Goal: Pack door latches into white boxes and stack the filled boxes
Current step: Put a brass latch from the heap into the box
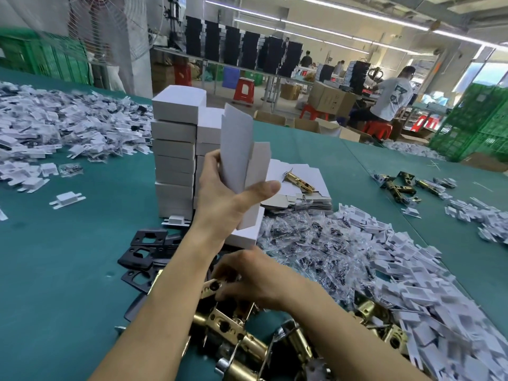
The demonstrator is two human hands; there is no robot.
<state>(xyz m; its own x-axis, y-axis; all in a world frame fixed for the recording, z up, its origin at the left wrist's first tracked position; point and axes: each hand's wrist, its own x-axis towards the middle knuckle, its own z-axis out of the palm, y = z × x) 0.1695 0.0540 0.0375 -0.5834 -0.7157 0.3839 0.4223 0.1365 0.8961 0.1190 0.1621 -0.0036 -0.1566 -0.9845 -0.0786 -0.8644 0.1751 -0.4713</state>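
Wide work table under teal cloth, crowded with parts. Just left of the raised left hand, two tall stacks of closed white boxes, and one more closed box directly below that hand. To its right, a low pile of flat carton blanks with a single gold latch on top. Left of the right hand, overlapping black strike plates. Beneath that hand and nearer the camera, a heap of brass latches. To its right, clear screw bags, then a drift of white plastic inserts. Far left of both hands, a second large heap of inserts and bags. Far right, a few loose latches.
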